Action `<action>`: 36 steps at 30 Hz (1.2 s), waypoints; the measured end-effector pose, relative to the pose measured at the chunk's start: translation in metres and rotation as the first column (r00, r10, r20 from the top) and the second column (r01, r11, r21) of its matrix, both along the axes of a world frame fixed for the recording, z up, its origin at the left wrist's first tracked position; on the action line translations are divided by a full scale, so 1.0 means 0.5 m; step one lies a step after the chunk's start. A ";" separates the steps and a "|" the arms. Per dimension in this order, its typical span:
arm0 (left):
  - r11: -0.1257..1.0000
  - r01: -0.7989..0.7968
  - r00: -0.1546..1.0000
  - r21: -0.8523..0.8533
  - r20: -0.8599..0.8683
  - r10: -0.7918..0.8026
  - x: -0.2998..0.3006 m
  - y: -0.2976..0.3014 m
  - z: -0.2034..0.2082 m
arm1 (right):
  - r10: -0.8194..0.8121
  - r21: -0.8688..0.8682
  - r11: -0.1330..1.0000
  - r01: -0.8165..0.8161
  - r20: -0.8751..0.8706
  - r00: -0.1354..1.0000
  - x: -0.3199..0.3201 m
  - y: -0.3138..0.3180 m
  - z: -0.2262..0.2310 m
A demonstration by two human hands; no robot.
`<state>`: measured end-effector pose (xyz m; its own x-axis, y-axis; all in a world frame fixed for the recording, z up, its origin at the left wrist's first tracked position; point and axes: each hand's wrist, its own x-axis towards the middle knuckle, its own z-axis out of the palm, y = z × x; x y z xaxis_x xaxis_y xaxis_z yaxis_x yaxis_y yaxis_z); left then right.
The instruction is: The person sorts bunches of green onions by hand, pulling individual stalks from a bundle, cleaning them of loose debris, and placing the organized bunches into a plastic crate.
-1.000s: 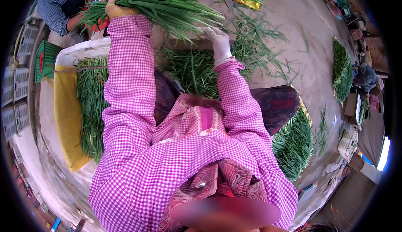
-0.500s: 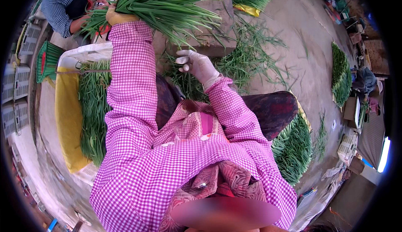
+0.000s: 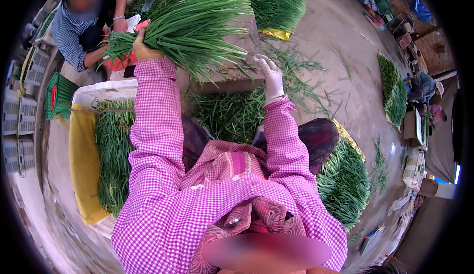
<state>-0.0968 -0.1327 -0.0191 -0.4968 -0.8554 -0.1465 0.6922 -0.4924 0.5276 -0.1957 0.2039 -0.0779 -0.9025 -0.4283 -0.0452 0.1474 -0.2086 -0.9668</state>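
My left hand [image 3: 146,50], in a tan glove, is wrapped round a big bunch of long green chives [image 3: 197,29]. Their pale ends stick out to the left and the leaf tips fan to the right, over a low grey block [image 3: 228,85]. My right hand [image 3: 272,80], in a white glove, is empty, its fingers stretched out and apart from the bunch. It hovers just right of the block, above loose cut leaves [image 3: 232,113] strewn on the floor.
At the far left a co-worker [image 3: 74,37] crouches. A white crate [image 3: 106,90] with yellow lining holds chives on my left, beside a green basket [image 3: 60,95]. More chives lie heaped at my right [image 3: 345,182], behind the block [image 3: 271,4] and farther right [image 3: 392,88].
My right hand has moved right and slightly away from me, and its fingers have straightened. My left hand, still gripping the chives, sits slightly lower in view. The head view has shifted.
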 end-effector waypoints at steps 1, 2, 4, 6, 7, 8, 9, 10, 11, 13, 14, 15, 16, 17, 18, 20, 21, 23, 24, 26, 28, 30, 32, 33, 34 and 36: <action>0.999 0.027 0.999 0.031 -0.034 -0.026 0.000 0.004 0.001 | 0.042 0.011 0.999 -0.042 -0.032 0.999 0.001 -0.017 0.035; 0.999 0.033 0.999 0.010 -0.035 -0.033 -0.005 0.009 0.001 | 0.084 0.024 0.996 -0.083 -0.063 0.994 0.000 -0.033 0.051; 0.999 0.043 0.998 -0.030 -0.036 -0.045 -0.014 0.020 -0.006 | 0.138 0.187 0.974 -0.129 -0.038 0.990 -0.003 -0.066 0.057; 0.990 0.136 0.986 -0.036 -0.098 -0.139 -0.004 0.025 -0.007 | 0.163 0.188 0.969 -0.161 0.000 0.987 0.002 -0.088 0.056; 0.989 0.142 0.984 -0.050 -0.102 -0.146 -0.005 0.029 -0.004 | 0.161 0.109 0.981 -0.163 0.022 0.987 0.008 -0.092 0.046; 0.987 0.149 0.982 -0.063 -0.106 -0.155 -0.007 0.030 0.000 | 0.161 0.030 0.986 -0.162 0.043 0.986 0.011 -0.093 0.040; 0.986 0.156 0.981 -0.058 -0.105 -0.161 -0.007 0.029 -0.001 | 0.154 -0.055 0.987 -0.149 0.098 0.983 0.014 -0.092 0.038; 0.990 0.122 0.988 -0.063 -0.091 -0.128 -0.010 0.029 -0.001 | 0.163 -0.123 0.982 -0.143 0.171 0.972 0.013 -0.090 0.035; 0.994 0.089 0.992 -0.069 -0.078 -0.094 -0.016 0.030 -0.002 | 0.175 -0.190 0.973 -0.131 0.242 0.954 0.010 -0.085 0.032; 0.994 0.082 0.991 -0.075 -0.096 -0.089 -0.021 0.030 -0.002 | 0.225 -0.405 0.910 -0.088 0.304 0.926 0.008 -0.072 0.025; 0.992 0.104 0.986 -0.075 -0.127 -0.113 -0.016 0.024 -0.004 | 0.198 -0.434 0.900 -0.040 0.328 0.924 -0.001 -0.060 0.013; 0.989 0.128 0.978 -0.075 -0.159 -0.138 -0.013 0.018 -0.006 | 0.170 -0.459 0.888 0.010 0.351 0.921 -0.017 -0.037 -0.005; 0.986 0.150 0.968 -0.075 -0.191 -0.162 -0.010 0.018 -0.005 | 0.144 -0.481 0.875 0.059 0.374 0.916 -0.033 -0.014 -0.017; 0.990 0.133 0.975 -0.040 -0.173 -0.138 -0.010 0.015 -0.001 | 0.084 -0.453 0.889 0.068 0.308 0.948 -0.046 0.012 -0.029; 0.990 0.139 0.975 -0.021 -0.173 -0.141 -0.006 0.010 -0.002 | -0.032 -0.336 0.931 0.139 0.305 0.952 -0.049 0.029 -0.027; 0.988 0.153 0.974 0.016 -0.174 -0.147 -0.002 -0.004 -0.006 | -0.055 -0.350 0.922 0.167 0.307 0.950 -0.055 0.047 -0.035; 0.988 0.156 0.973 0.018 -0.173 -0.150 -0.001 -0.013 -0.012 | 0.019 -0.295 0.954 0.053 0.236 0.972 -0.044 0.041 -0.026; 0.991 0.132 0.982 0.033 -0.142 -0.126 0.007 0.001 -0.006 | 0.185 -0.163 0.973 -0.166 0.107 0.977 -0.003 0.008 0.016; 0.992 0.123 0.985 0.039 -0.130 -0.117 0.008 0.007 -0.001 | 0.227 -0.060 0.973 -0.221 0.125 0.966 0.018 -0.009 0.032; 0.990 0.138 0.980 0.016 -0.145 -0.135 0.001 -0.003 -0.009 | 0.248 -0.022 0.969 -0.247 0.083 0.965 0.047 -0.060 0.040; 0.990 0.143 0.979 0.009 -0.148 -0.140 -0.005 0.002 -0.009 | 0.243 -0.104 0.968 -0.228 0.161 0.957 0.061 -0.095 0.029; 0.993 0.120 0.983 0.011 -0.139 -0.118 -0.006 0.007 -0.007 | 0.231 -0.199 0.961 -0.192 0.201 0.952 0.052 -0.103 0.013; 0.992 0.125 0.984 0.017 -0.130 -0.122 -0.003 0.004 -0.002 | 0.202 -0.297 0.945 -0.136 0.202 0.958 0.027 -0.078 -0.009; 0.992 0.124 0.985 0.021 -0.126 -0.120 -0.001 0.000 -0.004 | 0.166 -0.415 0.908 -0.057 0.231 0.959 0.018 -0.059 -0.015; 0.987 0.155 0.974 0.037 -0.174 -0.147 -0.003 -0.011 -0.015 | 0.050 -0.375 0.924 0.075 0.311 0.949 0.002 -0.036 -0.034; 0.974 0.217 0.945 0.063 -0.265 -0.193 0.000 -0.044 -0.033 | -0.119 -0.181 0.966 0.186 0.329 0.937 -0.013 0.004 -0.048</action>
<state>-0.0968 -0.1549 -0.0358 -0.6906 -0.7204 -0.0631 0.6772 -0.6749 0.2931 -0.2022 0.2057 -0.1020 -0.9121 -0.3162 -0.2611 0.3851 -0.4419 -0.8102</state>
